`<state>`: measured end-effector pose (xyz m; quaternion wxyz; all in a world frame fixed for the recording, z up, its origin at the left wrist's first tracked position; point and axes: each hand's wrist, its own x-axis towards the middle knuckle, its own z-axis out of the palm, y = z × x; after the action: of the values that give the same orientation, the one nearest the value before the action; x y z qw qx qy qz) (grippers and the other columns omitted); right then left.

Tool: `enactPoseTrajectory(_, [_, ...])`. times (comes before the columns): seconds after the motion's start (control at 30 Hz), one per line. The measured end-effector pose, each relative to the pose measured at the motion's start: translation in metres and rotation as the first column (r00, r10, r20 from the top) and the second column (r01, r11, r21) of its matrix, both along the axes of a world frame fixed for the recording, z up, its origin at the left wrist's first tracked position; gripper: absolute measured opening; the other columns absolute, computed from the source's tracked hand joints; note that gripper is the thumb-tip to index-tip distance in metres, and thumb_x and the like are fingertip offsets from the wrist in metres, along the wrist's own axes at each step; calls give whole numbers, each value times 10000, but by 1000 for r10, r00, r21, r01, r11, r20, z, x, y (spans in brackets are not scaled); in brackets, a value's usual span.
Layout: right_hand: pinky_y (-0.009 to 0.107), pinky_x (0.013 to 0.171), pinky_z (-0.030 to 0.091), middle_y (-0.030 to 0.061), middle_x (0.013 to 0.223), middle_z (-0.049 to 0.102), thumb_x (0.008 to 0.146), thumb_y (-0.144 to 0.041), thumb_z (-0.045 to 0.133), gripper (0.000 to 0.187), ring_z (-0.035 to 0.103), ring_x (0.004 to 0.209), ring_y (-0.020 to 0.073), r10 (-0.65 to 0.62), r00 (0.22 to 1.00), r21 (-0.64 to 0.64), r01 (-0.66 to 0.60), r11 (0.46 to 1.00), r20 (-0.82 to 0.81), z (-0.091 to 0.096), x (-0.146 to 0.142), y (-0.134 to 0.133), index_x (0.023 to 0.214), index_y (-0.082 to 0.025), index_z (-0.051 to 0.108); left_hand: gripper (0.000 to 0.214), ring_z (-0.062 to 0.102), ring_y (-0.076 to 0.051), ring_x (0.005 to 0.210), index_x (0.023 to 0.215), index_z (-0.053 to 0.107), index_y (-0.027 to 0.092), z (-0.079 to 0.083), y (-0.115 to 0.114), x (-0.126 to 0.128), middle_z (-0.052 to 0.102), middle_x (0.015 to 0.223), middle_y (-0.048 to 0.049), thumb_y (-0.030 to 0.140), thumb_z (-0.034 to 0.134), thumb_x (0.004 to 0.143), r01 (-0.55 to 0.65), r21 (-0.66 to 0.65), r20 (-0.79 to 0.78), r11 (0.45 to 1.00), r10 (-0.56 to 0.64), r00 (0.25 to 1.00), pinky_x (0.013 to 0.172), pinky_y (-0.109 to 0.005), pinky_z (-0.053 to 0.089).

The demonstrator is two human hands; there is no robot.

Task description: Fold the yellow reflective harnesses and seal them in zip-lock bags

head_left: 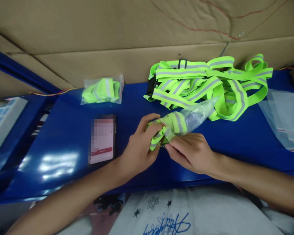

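Note:
My left hand (143, 143) grips a folded neon-yellow reflective strap (155, 137) with a grey stripe, part of it inside a clear zip bag (198, 114). The bag's closed end points up and right, and its mouth is around the strap near my fingers. My right hand (192, 151) pinches the bag's lower edge between thumb and fingers, close to the left hand. Just behind the bag lies a loose heap of reflective straps (193, 81) with black buckles.
A bagged strap (101, 91) lies at the back left of the blue table (137, 173). A phone (102, 140) is left of my hands. Flat clear bags (289, 117) lie on the right. Brown cardboard (100, 26) with red wires stands behind.

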<state>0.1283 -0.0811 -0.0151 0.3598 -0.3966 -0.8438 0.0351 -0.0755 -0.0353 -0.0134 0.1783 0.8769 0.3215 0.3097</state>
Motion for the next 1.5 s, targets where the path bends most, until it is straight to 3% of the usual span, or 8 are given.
enactPoseTrajectory(0.33, [282, 609, 399, -35, 621, 590, 1043, -324, 572, 330, 517, 540, 95, -119, 993, 3, 119, 993, 5, 8, 12, 5, 744, -188, 537, 693, 566, -288, 1374, 1508, 405, 242, -5, -2, 0, 485, 1519, -163, 17, 556, 870, 35, 125, -117, 992, -20, 993, 987, -381, 624])
enactPoseTrajectory(0.57, [226, 604, 448, -29, 775, 663, 994, -186, 596, 78, 598, 632, 80, -50, 996, -92, 42, 995, -77, 0, 8, 1, 919, -186, 576, 365, 698, -236, 989, 1093, 578, 250, -12, -1, 0, 613, 1255, -102, 24, 593, 806, -60, 321, -34, 945, 75, 997, 723, -330, 624])
enactPoseTrajectory(0.83, [255, 627, 473, -20, 725, 633, 977, -141, 549, 106, 595, 633, 108, 125, 990, -37, -128, 991, -66, 4, 6, 4, 884, -191, 548, 419, 649, -200, 849, 1231, 520, 242, -6, 10, -3, 618, 1083, -84, 69, 603, 859, -135, 510, -54, 849, 188, 981, 619, -286, 518])
enactPoseTrajectory(0.93, [279, 680, 529, 26, 840, 680, 999, -364, 620, 193, 660, 751, 146, 61, 995, -25, -64, 998, -83, 5, 5, 2, 1012, -182, 561, 413, 627, -196, 844, 1240, 535, 244, -9, 10, -4, 592, 1099, -94, 56, 577, 875, -102, 503, -59, 858, 152, 987, 629, -284, 526])
enactPoseTrajectory(1.03, [318, 679, 566, 119, 1066, 693, 923, -568, 693, 501, 700, 905, 216, -73, 997, -57, 73, 996, 2, 0, 2, -1, 1181, -168, 537, 437, 613, -208, 876, 1270, 532, 218, -14, 2, 0, 581, 1114, -111, 22, 520, 879, -16, 451, -112, 893, 74, 991, 676, -315, 575])
enactPoseTrajectory(1.23, [290, 685, 541, 51, 1010, 646, 913, -277, 701, 243, 669, 873, 184, -139, 990, -217, 129, 968, -31, -4, 10, 3, 1061, -207, 522, 717, 552, -267, 1253, 1488, 369, 233, -8, -8, 0, 516, 1328, -149, 52, 639, 848, 135, 47, 23, 990, -136, 990, 960, -422, 599])
enactPoseTrajectory(1.37, [235, 681, 495, -19, 832, 597, 926, -223, 711, 207, 606, 736, 116, -116, 984, -242, 81, 967, -133, 1, 24, 11, 918, -211, 505, 843, 526, -296, 1309, 1491, 383, 262, -2, 8, -8, 450, 1437, -154, 306, 853, 792, -7, -48, 75, 999, 10, 997, 1009, -454, 580])
enactPoseTrajectory(1.5, [234, 662, 495, -28, 829, 580, 917, -248, 746, 254, 589, 710, 111, -167, 977, -238, 132, 962, -133, -1, 31, 13, 973, -212, 501, 644, 622, -239, 1196, 1401, 487, 239, -10, 23, -12, 570, 1320, -103, 349, 816, 857, -14, -196, -19, 981, 10, 1000, 1045, -456, 563])
